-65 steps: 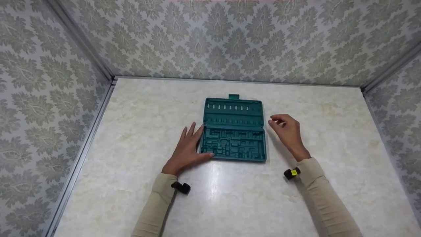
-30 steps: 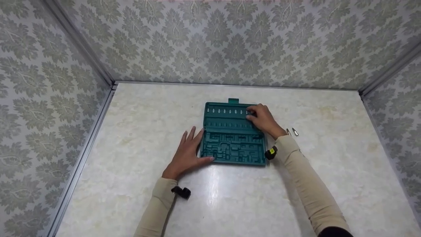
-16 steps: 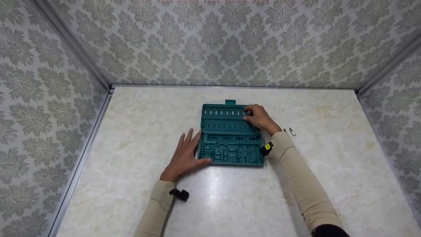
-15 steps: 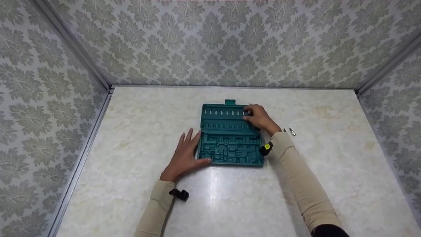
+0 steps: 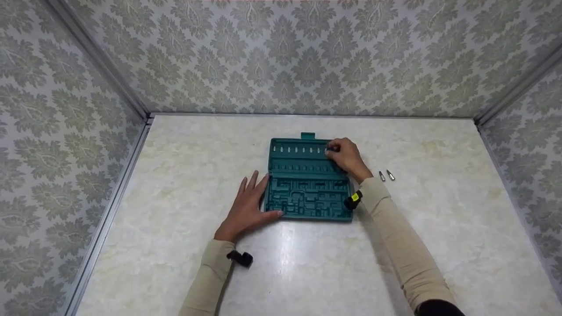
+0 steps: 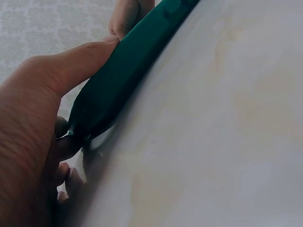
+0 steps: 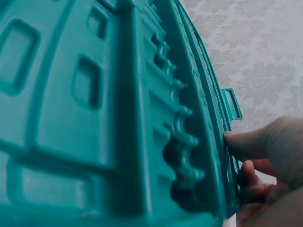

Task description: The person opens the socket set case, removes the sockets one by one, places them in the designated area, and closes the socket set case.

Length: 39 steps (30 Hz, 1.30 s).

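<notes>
A green plastic bit case (image 5: 303,174) lies unfolded on the table, its moulded tray nearer me and its lid behind. Along the far part of the lid stands a row of small silver screwdriver bits (image 5: 296,149). My right hand (image 5: 347,156) reaches over the lid's right side, pinching the rightmost bit between thumb and fingertips; the fingers mostly hide it. In the right wrist view, the thumb (image 7: 251,142) is at the lid's edge. My left hand (image 5: 248,208) is spread at the case's near left corner, thumb on the front rim, straight fingers along the left side.
Two loose silver bits (image 5: 386,175) lie on the table to the right of the case, near my right cuff. A latch tab (image 5: 308,135) sticks out from the lid's far edge. Patterned walls (image 5: 290,57) enclose the pale marbled tabletop (image 5: 184,166) at the back and sides.
From the right of the case, my right hand has moved left onto the lid, and its fingertips have closed around the rightmost bit. My left hand keeps its place on the corner.
</notes>
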Each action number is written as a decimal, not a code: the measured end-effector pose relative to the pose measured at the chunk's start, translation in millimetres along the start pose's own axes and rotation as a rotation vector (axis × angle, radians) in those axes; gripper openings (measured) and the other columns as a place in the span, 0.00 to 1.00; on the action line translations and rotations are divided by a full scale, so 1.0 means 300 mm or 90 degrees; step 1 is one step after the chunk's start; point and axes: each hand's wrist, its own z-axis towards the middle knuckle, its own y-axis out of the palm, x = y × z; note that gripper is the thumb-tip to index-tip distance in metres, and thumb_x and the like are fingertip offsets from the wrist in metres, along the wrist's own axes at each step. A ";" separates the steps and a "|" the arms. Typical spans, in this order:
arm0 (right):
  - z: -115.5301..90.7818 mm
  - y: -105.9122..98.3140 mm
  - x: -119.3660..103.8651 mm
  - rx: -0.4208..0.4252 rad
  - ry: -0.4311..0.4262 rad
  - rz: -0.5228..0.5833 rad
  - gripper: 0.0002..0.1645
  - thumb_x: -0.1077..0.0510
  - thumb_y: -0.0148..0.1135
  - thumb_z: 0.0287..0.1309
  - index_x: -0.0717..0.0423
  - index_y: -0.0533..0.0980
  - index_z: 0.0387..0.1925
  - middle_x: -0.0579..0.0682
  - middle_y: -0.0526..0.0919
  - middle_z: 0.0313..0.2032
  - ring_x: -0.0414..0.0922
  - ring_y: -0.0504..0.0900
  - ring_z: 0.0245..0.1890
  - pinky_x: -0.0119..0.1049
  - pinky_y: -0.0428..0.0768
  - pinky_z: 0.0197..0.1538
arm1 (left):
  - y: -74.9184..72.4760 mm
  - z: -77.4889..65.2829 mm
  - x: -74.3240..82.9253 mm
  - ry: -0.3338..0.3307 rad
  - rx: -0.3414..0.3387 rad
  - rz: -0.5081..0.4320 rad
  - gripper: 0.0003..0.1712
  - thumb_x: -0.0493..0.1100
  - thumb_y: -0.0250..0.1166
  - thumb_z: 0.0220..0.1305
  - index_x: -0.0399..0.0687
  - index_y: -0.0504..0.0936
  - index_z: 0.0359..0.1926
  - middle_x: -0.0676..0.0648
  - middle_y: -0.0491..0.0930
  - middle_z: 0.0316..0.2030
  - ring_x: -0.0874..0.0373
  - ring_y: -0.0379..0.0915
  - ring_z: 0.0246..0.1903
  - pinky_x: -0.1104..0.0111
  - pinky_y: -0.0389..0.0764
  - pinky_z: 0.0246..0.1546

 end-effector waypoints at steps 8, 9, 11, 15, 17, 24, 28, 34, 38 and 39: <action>-0.001 -0.004 0.013 0.078 0.005 0.116 0.13 0.61 0.66 0.79 0.65 0.86 0.56 0.60 0.85 0.51 0.48 0.80 0.47 0.41 0.80 0.53 | 0.003 0.001 0.001 -0.012 -0.002 -0.002 0.74 0.80 0.73 0.57 0.55 0.48 0.91 0.43 0.41 0.89 0.47 0.29 0.89 0.48 0.33 0.87; -0.004 -0.011 0.015 0.086 -0.003 0.131 0.13 0.61 0.66 0.79 0.65 0.85 0.56 0.60 0.86 0.52 0.48 0.80 0.47 0.40 0.79 0.52 | 0.004 0.002 0.001 -0.014 -0.003 -0.002 0.74 0.81 0.73 0.57 0.56 0.48 0.91 0.43 0.41 0.90 0.47 0.29 0.89 0.48 0.33 0.87; -0.011 -0.023 0.015 0.099 -0.020 0.148 0.13 0.60 0.66 0.79 0.66 0.85 0.56 0.60 0.86 0.53 0.47 0.80 0.49 0.38 0.79 0.53 | 0.002 -0.001 0.000 -0.017 -0.005 -0.005 0.74 0.81 0.73 0.57 0.57 0.48 0.91 0.43 0.40 0.90 0.46 0.28 0.89 0.47 0.34 0.87; -0.039 -0.056 0.019 0.118 -0.037 0.160 0.14 0.59 0.68 0.78 0.66 0.85 0.55 0.60 0.86 0.55 0.47 0.81 0.51 0.37 0.80 0.55 | 0.005 -0.001 0.001 -0.026 -0.012 -0.008 0.74 0.82 0.72 0.57 0.58 0.47 0.91 0.44 0.39 0.90 0.46 0.25 0.88 0.46 0.35 0.87; -0.055 -0.077 0.025 0.127 -0.046 0.162 0.14 0.59 0.68 0.77 0.67 0.85 0.55 0.60 0.86 0.55 0.47 0.82 0.51 0.36 0.80 0.54 | 0.006 0.000 0.003 -0.027 -0.012 -0.010 0.74 0.81 0.72 0.57 0.58 0.47 0.91 0.45 0.38 0.90 0.46 0.25 0.88 0.46 0.35 0.87; -0.120 -0.156 0.058 0.146 -0.055 0.124 0.16 0.58 0.69 0.78 0.67 0.85 0.56 0.60 0.88 0.54 0.45 0.83 0.50 0.33 0.81 0.52 | 0.000 0.000 0.005 -0.020 -0.007 0.003 0.74 0.81 0.72 0.58 0.55 0.47 0.91 0.42 0.39 0.89 0.44 0.27 0.89 0.46 0.34 0.87; -0.162 -0.208 0.096 0.171 -0.046 0.092 0.15 0.60 0.69 0.77 0.67 0.85 0.56 0.60 0.89 0.54 0.44 0.84 0.48 0.30 0.81 0.50 | 0.000 0.003 0.004 -0.014 -0.007 0.002 0.73 0.81 0.71 0.59 0.54 0.48 0.91 0.41 0.40 0.89 0.45 0.28 0.89 0.46 0.33 0.87; -0.230 -0.280 0.168 0.203 -0.026 0.068 0.16 0.59 0.69 0.77 0.68 0.86 0.56 0.61 0.89 0.54 0.39 0.84 0.46 0.24 0.81 0.46 | -0.002 0.002 0.004 -0.011 -0.010 0.004 0.74 0.81 0.71 0.58 0.54 0.47 0.91 0.41 0.40 0.89 0.47 0.28 0.89 0.48 0.33 0.87; -0.278 -0.320 0.213 0.218 -0.009 0.069 0.18 0.57 0.70 0.76 0.68 0.86 0.57 0.62 0.89 0.55 0.37 0.83 0.45 0.22 0.81 0.44 | -0.002 0.001 0.002 -0.013 -0.013 0.000 0.74 0.82 0.71 0.58 0.54 0.46 0.91 0.42 0.40 0.89 0.47 0.28 0.89 0.49 0.32 0.87; -0.289 -0.328 0.224 0.223 -0.005 0.067 0.19 0.57 0.70 0.76 0.68 0.86 0.57 0.62 0.89 0.55 0.36 0.83 0.45 0.22 0.81 0.43 | -0.002 0.000 0.001 -0.014 -0.012 -0.003 0.74 0.82 0.71 0.58 0.55 0.47 0.91 0.42 0.40 0.89 0.48 0.28 0.89 0.49 0.31 0.87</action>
